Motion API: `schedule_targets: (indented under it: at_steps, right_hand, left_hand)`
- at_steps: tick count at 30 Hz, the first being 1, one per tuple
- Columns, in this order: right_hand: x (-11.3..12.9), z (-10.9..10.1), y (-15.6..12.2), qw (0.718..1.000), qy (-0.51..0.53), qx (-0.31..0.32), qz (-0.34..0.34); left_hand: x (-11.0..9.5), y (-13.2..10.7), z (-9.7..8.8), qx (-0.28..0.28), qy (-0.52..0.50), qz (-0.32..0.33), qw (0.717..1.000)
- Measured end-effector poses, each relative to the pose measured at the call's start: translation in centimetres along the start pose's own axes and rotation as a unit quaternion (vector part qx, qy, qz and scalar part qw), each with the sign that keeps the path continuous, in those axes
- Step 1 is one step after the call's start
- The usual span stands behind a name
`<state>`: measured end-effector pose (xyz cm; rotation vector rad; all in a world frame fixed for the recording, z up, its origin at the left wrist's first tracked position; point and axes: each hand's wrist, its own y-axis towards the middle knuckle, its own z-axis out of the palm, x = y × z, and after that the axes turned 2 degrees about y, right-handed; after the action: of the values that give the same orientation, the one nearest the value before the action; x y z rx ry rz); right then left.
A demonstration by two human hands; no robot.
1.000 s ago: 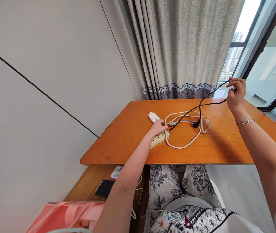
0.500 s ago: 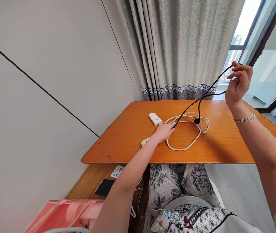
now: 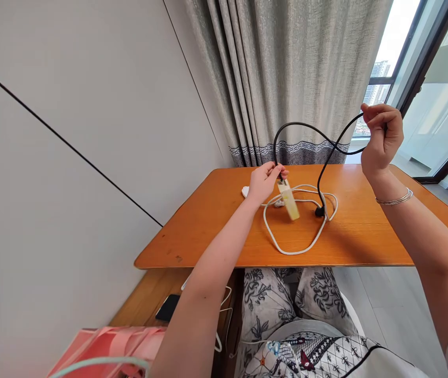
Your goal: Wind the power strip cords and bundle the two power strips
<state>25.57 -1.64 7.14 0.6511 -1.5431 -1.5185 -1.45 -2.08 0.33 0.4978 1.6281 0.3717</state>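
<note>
My left hand (image 3: 264, 181) pinches a black power cord (image 3: 298, 124) close to where it enters a pale yellowish, bar-shaped block (image 3: 289, 201), which hangs tilted and blurred over the table. My right hand (image 3: 383, 134) is raised at the right, fingers closed around the same cord. Between the two hands the cord loops in the air and crosses itself. Its black plug (image 3: 319, 211) is low by the table, against a loosely coiled white cable (image 3: 292, 253). Partly behind my left hand lies a small white device (image 3: 245, 192).
The orange wooden table (image 3: 204, 231) has rounded corners. A grey curtain (image 3: 306, 68) hangs behind it, with a window at the right. On a lower wooden surface at the left are a dark phone (image 3: 168, 308), a thin white cable and a pink bag (image 3: 102, 346).
My left hand has risen off the table and moved away from me, lifting the pale block by its cord. My right hand has shifted slightly left. The cord now arches higher.
</note>
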Motion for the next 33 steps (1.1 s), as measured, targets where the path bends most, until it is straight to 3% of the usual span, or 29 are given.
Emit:
schedule_targets:
  at_steps: [3, 7, 10, 13, 16, 20, 23, 25, 27, 30, 33]
  right_hand:
    - [1.1, 0.4, 0.3, 0.998, -0.046, 0.024, 0.029]
    - [2.5, -0.2, 1.7, 0.996, 0.070, -0.035, 0.050]
    - [2.1, -1.8, 3.6, 0.990, 0.090, -0.067, 0.082]
    - [1.1, -4.1, 5.5, 0.990, 0.060, -0.023, 0.128]
    - [0.4, -6.4, 6.7, 0.991, 0.039, 0.015, 0.130]
    - [-1.3, -9.4, 7.8, 0.977, -0.143, 0.105, 0.118]
    - [-4.3, -11.3, 8.3, 0.922, -0.325, 0.179, 0.111]
    - [-6.4, -12.0, 8.3, 0.897, -0.384, 0.182, 0.126]
    - [-7.9, -12.3, 7.8, 0.907, -0.349, 0.147, 0.184]
    - [-8.9, -12.7, 6.7, 0.938, -0.154, 0.094, 0.295]
    - [-9.3, -13.5, 6.0, 0.931, -0.035, 0.160, 0.326]
  left_hand:
    - [-1.8, 0.5, 1.4, -0.022, -0.045, 0.032, 0.998]
    - [-3.0, 1.0, 2.9, -0.054, -0.083, 0.064, 0.993]
    - [-3.4, 1.3, 3.1, -0.081, -0.098, 0.076, 0.989]
    - [-3.3, 1.4, 2.6, -0.085, -0.098, 0.071, 0.989]
    - [-3.0, 1.1, 2.1, -0.062, -0.095, 0.053, 0.992]
    - [-2.5, 0.5, 2.2, -0.020, -0.101, 0.029, 0.994]
    - [-2.2, 0.4, 2.6, -0.017, -0.095, 0.015, 0.995]
    - [-2.0, 0.6, 2.7, -0.018, -0.095, 0.007, 0.995]
    - [-1.7, 1.0, 2.5, -0.019, -0.106, -0.005, 0.994]
    - [-1.1, 1.7, 1.6, -0.050, -0.139, -0.041, 0.988]
    - [-0.8, 2.5, 0.2, -0.111, -0.175, -0.076, 0.975]
